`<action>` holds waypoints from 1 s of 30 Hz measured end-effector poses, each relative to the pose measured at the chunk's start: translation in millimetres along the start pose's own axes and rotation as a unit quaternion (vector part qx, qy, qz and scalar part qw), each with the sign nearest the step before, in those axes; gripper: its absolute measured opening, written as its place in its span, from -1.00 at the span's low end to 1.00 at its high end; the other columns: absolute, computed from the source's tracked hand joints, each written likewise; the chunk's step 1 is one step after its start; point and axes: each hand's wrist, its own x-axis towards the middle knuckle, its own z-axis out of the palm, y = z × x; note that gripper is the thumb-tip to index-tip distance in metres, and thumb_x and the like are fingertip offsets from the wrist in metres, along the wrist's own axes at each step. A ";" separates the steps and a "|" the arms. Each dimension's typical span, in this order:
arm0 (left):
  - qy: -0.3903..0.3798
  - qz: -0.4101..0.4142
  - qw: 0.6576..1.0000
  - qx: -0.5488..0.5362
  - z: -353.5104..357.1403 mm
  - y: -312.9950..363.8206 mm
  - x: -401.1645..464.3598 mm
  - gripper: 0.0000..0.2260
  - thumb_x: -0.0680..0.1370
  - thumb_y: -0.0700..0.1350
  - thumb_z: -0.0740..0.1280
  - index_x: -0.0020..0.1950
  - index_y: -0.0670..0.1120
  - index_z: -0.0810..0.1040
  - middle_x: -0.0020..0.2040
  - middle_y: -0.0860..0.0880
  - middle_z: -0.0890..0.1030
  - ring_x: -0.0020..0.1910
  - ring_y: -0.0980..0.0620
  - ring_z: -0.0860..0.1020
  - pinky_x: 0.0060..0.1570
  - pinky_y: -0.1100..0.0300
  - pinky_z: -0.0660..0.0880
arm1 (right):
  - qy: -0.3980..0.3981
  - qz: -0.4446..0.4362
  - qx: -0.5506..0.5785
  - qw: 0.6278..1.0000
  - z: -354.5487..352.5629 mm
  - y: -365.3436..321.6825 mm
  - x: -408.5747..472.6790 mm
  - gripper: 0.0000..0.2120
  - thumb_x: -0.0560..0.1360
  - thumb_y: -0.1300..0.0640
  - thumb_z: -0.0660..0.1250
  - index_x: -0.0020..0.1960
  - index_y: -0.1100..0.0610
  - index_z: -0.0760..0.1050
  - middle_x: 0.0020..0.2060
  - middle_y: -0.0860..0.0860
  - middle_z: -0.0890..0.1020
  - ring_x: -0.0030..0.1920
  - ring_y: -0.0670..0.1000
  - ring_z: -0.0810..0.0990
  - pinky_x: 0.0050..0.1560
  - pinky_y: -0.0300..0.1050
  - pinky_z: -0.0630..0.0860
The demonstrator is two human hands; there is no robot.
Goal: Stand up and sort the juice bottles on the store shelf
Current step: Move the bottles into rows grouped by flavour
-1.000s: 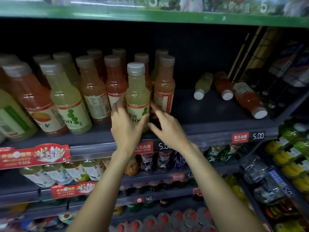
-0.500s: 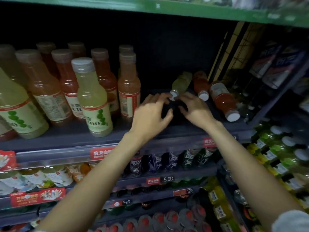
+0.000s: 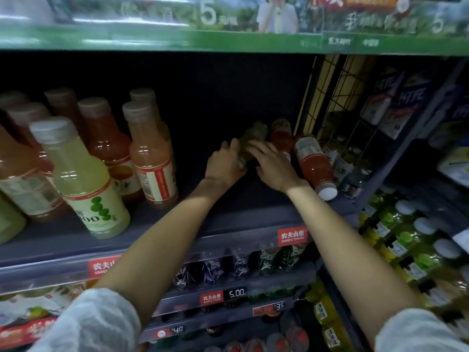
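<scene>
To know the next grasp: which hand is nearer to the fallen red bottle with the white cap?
Right. The right hand lies just beside the fallen red bottle; the left hand is farther left.

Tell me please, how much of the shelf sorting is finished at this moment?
Done: the bottles at the shelf's left stand upright. In hand: both hands, left and right, are on the fallen yellow-green bottle. Left: two red bottles lie on their sides, one at the back, one nearer.
</scene>
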 end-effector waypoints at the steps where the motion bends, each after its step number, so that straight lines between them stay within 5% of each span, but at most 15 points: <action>1: 0.009 0.013 1.000 0.006 -3.1 -1.1 -5.8 -0.54 0.50 -0.04 0.39 0.30 -0.14 0.32 0.21 -0.18 0.44 0.06 -0.21 0.53 -0.18 0.07 0.39 | 0.010 -0.005 0.000 1.000 -1.0 1.7 -1.1 -0.40 0.49 0.36 0.22 0.49 0.08 0.20 0.49 0.02 0.17 0.46 0.07 0.14 0.32 -0.02 0.22; 7: 0.241 0.204 0.948 -0.042 -23.4 -9.0 -59.0 -0.67 0.39 -0.05 0.40 0.06 -0.22 0.57 -0.03 -0.18 0.58 -0.09 -0.18 0.56 -0.27 -0.01 0.55 | 0.061 -0.048 0.071 0.994 -12.9 0.8 -7.9 -0.29 0.42 0.22 0.41 0.48 -0.02 0.20 0.42 0.04 0.31 0.43 0.07 0.24 0.29 0.13 0.37; 12: 0.320 0.319 0.885 -0.110 -50.3 -1.8 -88.1 -0.65 0.41 -0.18 0.42 0.18 -0.20 0.53 0.13 -0.12 0.61 0.07 -0.14 0.55 0.15 0.22 0.42 | 0.063 -0.017 0.175 0.982 -37.7 -42.9 -37.8 -0.34 0.35 0.04 0.50 0.38 0.06 0.34 0.32 0.03 0.47 0.34 0.03 0.40 0.27 -0.22 0.26; 15: 0.315 0.278 0.880 -0.223 -62.3 -6.4 -104.3 -0.59 0.50 -0.17 0.36 0.34 -0.17 0.40 0.31 -0.03 0.45 0.30 0.02 0.45 0.31 0.16 0.38 | 0.094 0.001 0.294 0.951 -41.1 -79.1 -54.0 -0.29 0.29 -0.02 0.55 0.33 0.06 0.31 0.14 -0.07 0.53 0.19 -0.02 0.51 0.14 -0.09 0.47; 19: 0.235 0.198 0.907 -0.289 -68.4 -27.9 -116.9 -0.55 0.59 -0.12 0.27 0.46 -0.19 0.29 0.41 -0.05 0.38 0.41 -0.01 0.37 0.33 -0.09 0.38 | 0.124 0.037 0.459 0.879 -35.8 -104.4 -45.5 -0.27 0.28 0.11 0.58 0.29 0.12 0.24 0.01 -0.15 0.53 0.06 -0.12 0.57 -0.01 -0.28 0.52; 23: 0.183 0.133 0.938 -0.264 -68.9 -46.2 -127.8 -0.51 0.54 -0.04 0.25 0.45 -0.11 0.32 0.40 -0.08 0.42 0.38 0.01 0.39 0.34 0.09 0.36 | 0.119 0.084 0.521 0.841 -21.8 -122.2 -19.6 -0.28 0.26 0.13 0.59 0.29 0.07 0.27 0.06 -0.04 0.58 0.08 -0.07 0.58 0.06 -0.15 0.54; 27: 0.312 0.044 0.933 -0.171 -67.8 -69.6 -143.9 -0.62 0.46 -0.10 0.24 0.22 -0.23 0.52 0.07 -0.19 0.60 0.06 -0.10 0.52 0.10 0.10 0.44 | 0.152 0.094 0.494 0.851 -6.0 -141.7 1.4 -0.30 0.27 0.10 0.58 0.32 0.07 0.34 0.12 -0.02 0.58 0.09 -0.08 0.56 0.03 -0.25 0.49; 30: 0.353 0.005 0.922 -0.159 -71.5 -81.9 -141.5 -0.55 0.44 -0.14 0.28 0.31 -0.26 0.43 0.23 -0.24 0.48 0.25 -0.16 0.42 0.30 0.19 0.34 | 0.164 0.078 0.485 0.856 5.3 -148.3 13.8 -0.30 0.30 0.08 0.56 0.36 0.09 0.35 0.18 0.03 0.56 0.13 -0.09 0.53 0.11 -0.26 0.48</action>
